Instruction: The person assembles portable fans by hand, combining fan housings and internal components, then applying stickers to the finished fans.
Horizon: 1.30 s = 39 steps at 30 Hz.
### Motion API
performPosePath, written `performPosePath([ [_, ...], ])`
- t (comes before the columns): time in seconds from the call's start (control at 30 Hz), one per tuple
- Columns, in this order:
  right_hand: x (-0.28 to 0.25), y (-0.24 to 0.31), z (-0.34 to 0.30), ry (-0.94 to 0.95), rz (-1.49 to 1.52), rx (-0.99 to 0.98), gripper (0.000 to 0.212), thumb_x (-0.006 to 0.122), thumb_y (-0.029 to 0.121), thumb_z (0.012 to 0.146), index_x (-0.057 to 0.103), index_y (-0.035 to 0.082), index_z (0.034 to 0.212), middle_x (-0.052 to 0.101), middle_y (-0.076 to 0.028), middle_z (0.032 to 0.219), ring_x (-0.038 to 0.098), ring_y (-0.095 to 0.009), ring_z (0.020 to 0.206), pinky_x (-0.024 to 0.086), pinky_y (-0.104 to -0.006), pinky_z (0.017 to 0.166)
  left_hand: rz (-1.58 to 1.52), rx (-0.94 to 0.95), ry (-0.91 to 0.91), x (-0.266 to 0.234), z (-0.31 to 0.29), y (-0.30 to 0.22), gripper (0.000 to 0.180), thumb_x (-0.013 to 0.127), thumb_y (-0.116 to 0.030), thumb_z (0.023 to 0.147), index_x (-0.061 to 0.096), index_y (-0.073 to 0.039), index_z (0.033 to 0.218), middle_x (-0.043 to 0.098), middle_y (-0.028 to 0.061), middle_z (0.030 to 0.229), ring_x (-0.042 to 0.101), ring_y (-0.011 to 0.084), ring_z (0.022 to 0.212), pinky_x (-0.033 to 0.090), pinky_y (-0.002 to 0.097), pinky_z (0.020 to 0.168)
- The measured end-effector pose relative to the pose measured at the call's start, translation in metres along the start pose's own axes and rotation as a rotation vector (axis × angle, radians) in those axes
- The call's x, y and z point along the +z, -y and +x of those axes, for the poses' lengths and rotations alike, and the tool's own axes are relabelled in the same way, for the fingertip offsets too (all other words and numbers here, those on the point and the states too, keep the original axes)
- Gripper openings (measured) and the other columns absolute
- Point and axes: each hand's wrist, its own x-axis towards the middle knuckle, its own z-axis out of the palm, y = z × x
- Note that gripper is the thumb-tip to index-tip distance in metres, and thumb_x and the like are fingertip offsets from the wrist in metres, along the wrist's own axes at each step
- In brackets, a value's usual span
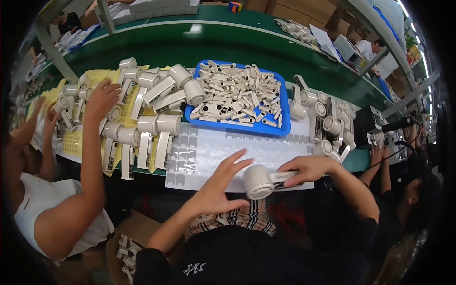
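Note:
My right hand (304, 170) is closed around the handle of a white device with a cylindrical head (259, 181). The head points to the left and hangs over the front edge of a glossy label sheet (213, 142). My left hand (216, 187) is open, thumb and fingers spread, just left of the head and apart from it. Grey rounded labels and bare backing show on the sheet. Beyond it stands a blue tray (286, 107), heaped with small white plastic parts (232, 92), several with black round spots.
Similar white devices (156, 124) are piled at the left on yellow sheets (73, 142), and more (331, 124) at the right. A co-worker's arm (95, 133) reaches into the left pile. Behind the tray runs a green conveyor belt (156, 45). A cardboard box (116, 247) holding white parts stands low left.

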Motion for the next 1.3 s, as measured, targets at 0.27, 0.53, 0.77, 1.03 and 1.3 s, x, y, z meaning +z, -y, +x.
performPosePath([
  [0.27, 0.002, -0.003, 0.042, -0.536, 0.012, -0.054, 0.035, 0.06, 0.032, 0.095, 0.065, 0.005, 0.116, 0.07, -0.009, 0.101, 0.065, -0.014, 0.091, 0.05, -0.0302, 0.077, -0.107, -0.082, 0.153, -0.012, -0.019, 0.045, 0.067, 0.088, -0.023, 0.064, 0.055, -0.007, 0.12, 0.06, 0.013, 0.117, 0.062, 0.0303, 0.107, 0.049, 0.0371, 0.09],
  [0.53, -0.072, -0.029, 0.084, -0.903, -0.779, 0.146, 0.025, 0.069, 0.018, 0.079, 0.068, 0.004, 0.099, 0.067, -0.015, 0.093, 0.064, -0.032, 0.084, 0.052, -0.0388, 0.075, 0.032, -0.147, 0.183, 0.0, 0.007, 0.062, 0.073, 0.088, -0.028, 0.064, 0.053, -0.006, 0.124, 0.058, 0.0156, 0.121, 0.053, 0.0338, 0.117, 0.042, 0.0396, 0.101],
  [0.77, -0.051, -0.008, 0.077, -1.03, -0.629, 0.003, 0.023, 0.068, 0.019, 0.084, 0.066, 0.002, 0.1, 0.064, -0.015, 0.092, 0.062, -0.032, 0.083, 0.05, -0.0381, 0.072, 0.128, -0.094, 0.133, 0.008, 0.024, 0.068, 0.075, 0.086, -0.02, 0.064, 0.05, -0.007, 0.128, 0.055, 0.0155, 0.126, 0.052, 0.0338, 0.119, 0.043, 0.0391, 0.101],
  [1.03, 0.036, -0.014, 0.07, -1.068, -0.554, -0.407, 0.027, 0.061, 0.004, 0.089, 0.061, 0.003, 0.116, 0.064, -0.016, 0.096, 0.061, -0.035, 0.085, 0.05, -0.0411, 0.074, 0.292, -0.026, 0.104, 0.018, 0.041, 0.046, 0.068, 0.083, -0.014, 0.063, 0.054, -0.009, 0.124, 0.058, 0.0119, 0.122, 0.053, 0.0319, 0.115, 0.044, 0.0384, 0.097],
  [1.3, 0.039, -0.023, 0.078, -1.0, -0.447, -0.492, 0.026, 0.063, 0.003, 0.087, 0.061, 0.006, 0.113, 0.06, -0.012, 0.097, 0.062, -0.031, 0.084, 0.051, -0.0372, 0.072, 0.367, 0.003, 0.079, 0.029, 0.047, 0.054, 0.046, 0.079, -0.011, 0.066, 0.061, -0.008, 0.109, 0.063, 0.0087, 0.103, 0.058, 0.0291, 0.099, 0.048, 0.037, 0.086],
])
